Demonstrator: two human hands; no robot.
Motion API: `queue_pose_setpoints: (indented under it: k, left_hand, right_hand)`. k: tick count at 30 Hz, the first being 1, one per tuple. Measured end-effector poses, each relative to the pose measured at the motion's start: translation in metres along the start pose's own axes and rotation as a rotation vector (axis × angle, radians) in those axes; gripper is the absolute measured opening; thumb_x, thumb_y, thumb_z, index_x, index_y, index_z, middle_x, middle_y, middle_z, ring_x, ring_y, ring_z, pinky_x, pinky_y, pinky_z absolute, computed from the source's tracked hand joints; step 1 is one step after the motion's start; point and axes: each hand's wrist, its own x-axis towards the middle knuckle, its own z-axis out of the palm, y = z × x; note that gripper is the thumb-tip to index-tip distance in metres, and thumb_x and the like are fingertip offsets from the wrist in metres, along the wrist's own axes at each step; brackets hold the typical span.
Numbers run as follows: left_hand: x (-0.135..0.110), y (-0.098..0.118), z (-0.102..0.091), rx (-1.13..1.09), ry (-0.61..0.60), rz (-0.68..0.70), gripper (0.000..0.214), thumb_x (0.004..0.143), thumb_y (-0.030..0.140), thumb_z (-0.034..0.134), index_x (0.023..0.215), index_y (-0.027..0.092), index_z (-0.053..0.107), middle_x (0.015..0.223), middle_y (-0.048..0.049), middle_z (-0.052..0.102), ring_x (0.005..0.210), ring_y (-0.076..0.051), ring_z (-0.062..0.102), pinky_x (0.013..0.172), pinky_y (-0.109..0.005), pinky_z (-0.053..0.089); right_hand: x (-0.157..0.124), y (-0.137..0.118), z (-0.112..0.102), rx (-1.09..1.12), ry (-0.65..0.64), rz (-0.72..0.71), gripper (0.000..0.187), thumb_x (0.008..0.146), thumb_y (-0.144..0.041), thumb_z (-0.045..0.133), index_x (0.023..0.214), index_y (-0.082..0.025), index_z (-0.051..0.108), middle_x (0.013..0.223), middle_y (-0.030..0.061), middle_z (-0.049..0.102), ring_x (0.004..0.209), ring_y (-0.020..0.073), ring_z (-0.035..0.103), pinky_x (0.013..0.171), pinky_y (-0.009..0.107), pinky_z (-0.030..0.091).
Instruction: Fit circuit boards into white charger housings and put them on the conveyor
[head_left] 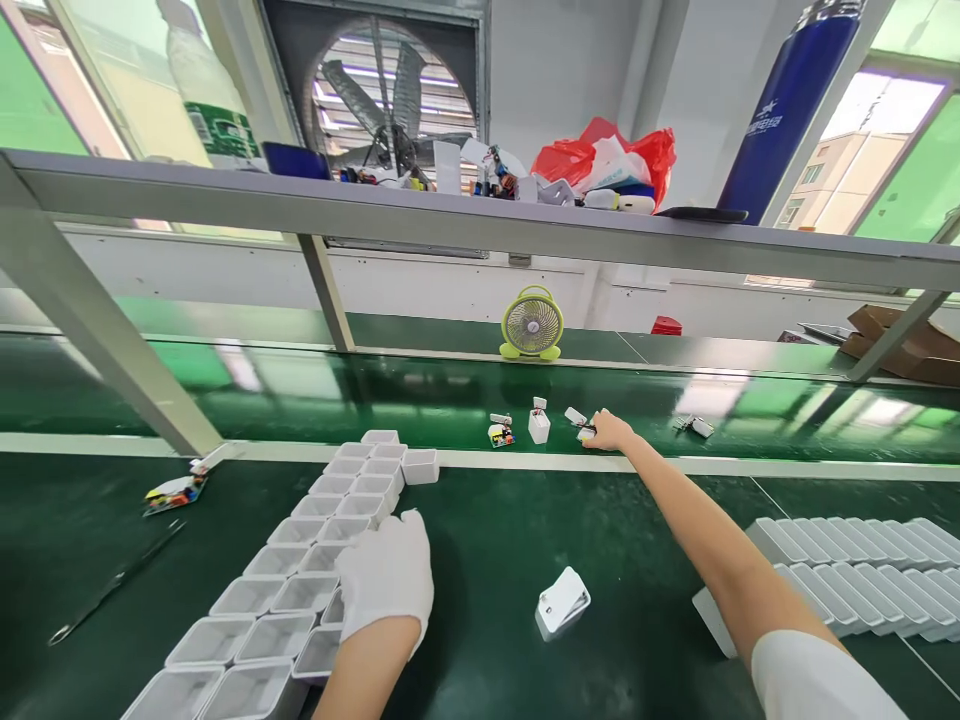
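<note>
My left hand [386, 578], in a white glove, is curled at the right side of the rows of open white plastic boxes [259, 585]; the glove hides whatever its fingers hold. My right hand [609, 433] reaches to the green belt, its bare fingers closed on a small white part [586, 434]. Beside that part lies a small white block [575, 416]. Left of it on the belt are a white box with a piece on top [538, 424] and a circuit board [500, 433]. A white box with a tilted lid-like piece [562, 603] stands between my arms.
Stacked white covers [862, 570] lie at the right. Tweezers [116, 582] and another circuit board [175, 493] are at the left. A small part [694, 426] sits farther right on the belt. A green fan [532, 325] stands behind it. A shelf [480, 215] crosses overhead.
</note>
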Motion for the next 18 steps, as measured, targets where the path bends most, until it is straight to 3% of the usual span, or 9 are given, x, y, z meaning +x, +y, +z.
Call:
queue_pose_setpoints:
  k: [5,11,14,18]
  left_hand:
    - [-0.002,-0.003,-0.003,0.087,-0.029,0.032,0.033,0.085,0.002,0.051,0.113,0.011,0.067,0.107,-0.0210,0.073,0.107,-0.037,0.069,0.085,-0.043,0.049]
    - [-0.009,0.002,-0.004,0.082,-0.045,0.122,0.043,0.083,-0.008,0.038,0.109,0.011,0.067,0.107,-0.0199,0.070,0.106,-0.034,0.068,0.080,-0.040,0.052]
    - [-0.013,0.009,-0.002,0.056,-0.034,0.181,0.045,0.085,-0.008,0.038,0.115,0.011,0.065,0.113,-0.0211,0.067,0.107,-0.034,0.068,0.079,-0.039,0.054]
    - [-0.015,0.019,0.005,0.022,-0.010,0.261,0.045,0.077,-0.008,0.053,0.117,0.011,0.065,0.117,-0.0212,0.064,0.107,-0.035,0.065,0.086,-0.044,0.053]
  right_hand:
    - [-0.037,-0.014,0.000,-0.131,0.062,-0.157,0.040,0.098,-0.036,0.066,0.134,-0.019,0.058,0.135,0.0109,0.061,0.113,0.0259,0.066,0.094,0.048,0.059]
    - [-0.084,-0.017,-0.007,-0.177,-0.039,-0.287,0.042,0.098,-0.036,0.066,0.135,-0.019,0.057,0.136,0.0108,0.061,0.112,0.0254,0.066,0.093,0.047,0.059]
    - [-0.085,-0.019,-0.015,-0.154,-0.062,-0.265,0.042,0.098,-0.040,0.065,0.134,-0.019,0.058,0.135,0.0109,0.061,0.113,0.0256,0.066,0.094,0.047,0.058]
    - [-0.072,-0.033,-0.015,-0.167,-0.113,-0.192,0.037,0.098,-0.040,0.065,0.128,-0.018,0.061,0.130,0.0101,0.064,0.111,0.0250,0.066,0.094,0.047,0.058]
